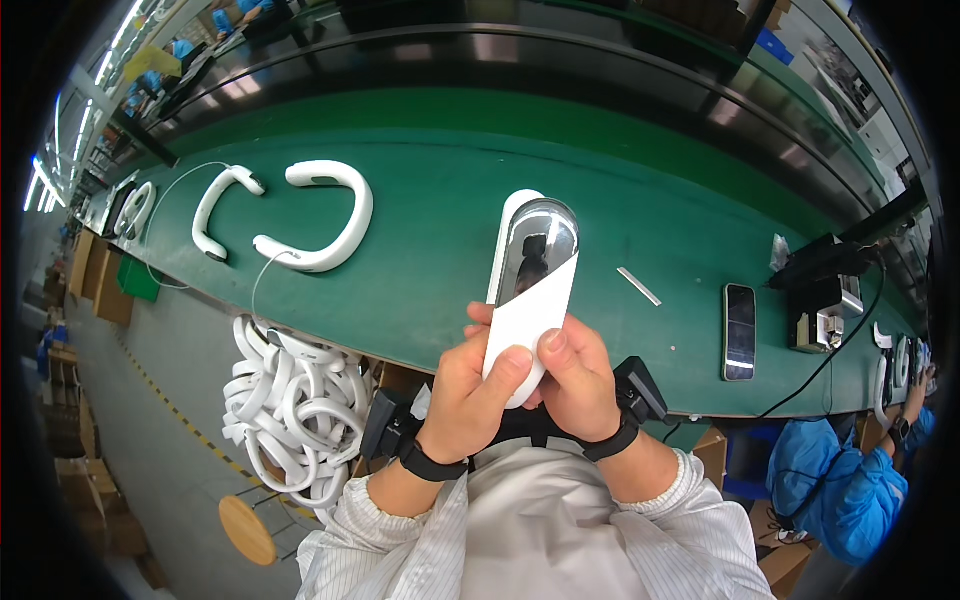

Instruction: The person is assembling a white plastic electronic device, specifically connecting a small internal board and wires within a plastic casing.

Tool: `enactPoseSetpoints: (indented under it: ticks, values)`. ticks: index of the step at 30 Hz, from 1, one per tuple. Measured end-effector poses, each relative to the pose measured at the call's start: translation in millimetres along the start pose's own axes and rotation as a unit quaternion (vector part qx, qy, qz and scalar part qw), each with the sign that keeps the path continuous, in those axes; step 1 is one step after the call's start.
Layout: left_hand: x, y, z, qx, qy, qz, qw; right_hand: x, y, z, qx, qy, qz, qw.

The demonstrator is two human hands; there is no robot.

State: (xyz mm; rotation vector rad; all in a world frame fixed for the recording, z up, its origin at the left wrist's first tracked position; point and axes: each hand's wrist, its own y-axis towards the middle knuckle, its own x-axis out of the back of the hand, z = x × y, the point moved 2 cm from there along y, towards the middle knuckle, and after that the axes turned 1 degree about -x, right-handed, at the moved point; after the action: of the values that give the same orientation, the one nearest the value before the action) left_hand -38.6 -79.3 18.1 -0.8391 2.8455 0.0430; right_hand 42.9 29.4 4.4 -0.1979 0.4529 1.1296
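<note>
Both of my hands grip a white oblong casing with a shiny, see-through dark upper end, held upright over the bench's near edge. My left hand wraps its left side, with the thumb pressed on the lower white face. On the other side, my right hand closes round it, its thumb lying beside the left one. A white rounded strip shows behind the casing's left edge; whether it is joined to the casing I cannot tell. Farther left on the green bench lie two white C-shaped neckbands, one large and one smaller.
A thin white strip, a phone and a black-and-silver device with a cable lie to the right. Many white curved bands hang in a heap below the bench's left edge. A blue-clad person sits at right.
</note>
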Motion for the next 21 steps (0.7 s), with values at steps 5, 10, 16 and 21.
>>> enactPoseSetpoints:
  ticks: [5,10,16,21]
  values:
    - [2.3,-2.2,0.2,-0.013,-0.004,0.024,1.000,-2.1,0.5,-1.1,0.003,0.016,-0.010,1.000]
    - [3.0,-4.0,2.5,-0.031,-0.026,0.031,0.999,-6.1,-0.1,-1.1,0.001,0.034,-0.038,0.999]
    - [4.9,-4.2,-6.7,0.031,-0.002,-0.026,0.999,-6.9,-4.9,0.3,-0.006,0.024,-0.006,1.000]
    - [13.6,-5.8,-4.1,0.003,0.020,0.025,0.999,-6.7,-3.1,1.8,-0.007,0.037,0.001,0.999]
